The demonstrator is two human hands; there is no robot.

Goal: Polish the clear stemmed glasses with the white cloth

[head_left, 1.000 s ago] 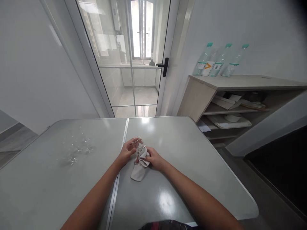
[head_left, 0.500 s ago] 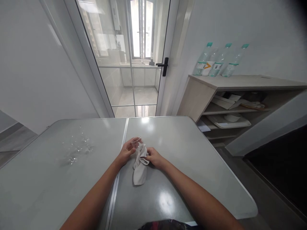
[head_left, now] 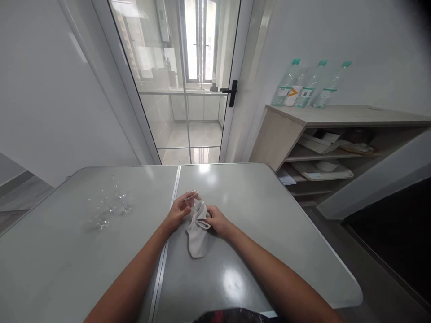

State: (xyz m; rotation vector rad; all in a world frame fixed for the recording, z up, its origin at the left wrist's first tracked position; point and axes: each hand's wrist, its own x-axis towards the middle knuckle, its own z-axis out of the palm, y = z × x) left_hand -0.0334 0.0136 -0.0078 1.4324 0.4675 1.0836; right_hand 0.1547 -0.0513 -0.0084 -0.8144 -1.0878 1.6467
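A small clear glass (head_left: pixel 191 200) is gripped by my left hand (head_left: pixel 177 215) just above the grey table (head_left: pixel 262 224), near its middle seam. My right hand (head_left: pixel 217 220) is closed on a white cloth (head_left: pixel 198 231) and presses it against the side of the glass. The loose end of the cloth hangs down onto the tabletop. Further left on the table stand several other clear glasses (head_left: pixel 111 207), well apart from both hands.
A glass door (head_left: pixel 188 80) with a black handle (head_left: pixel 232 93) stands behind the table. To the right is a wooden shelf unit (head_left: pixel 336 134) with three plastic bottles (head_left: pixel 308 84) on top and papers and dishes on its shelves.
The cloth's hanging end has swung a little as my right hand rubs it on the glass. Both hands stay in the same spot.
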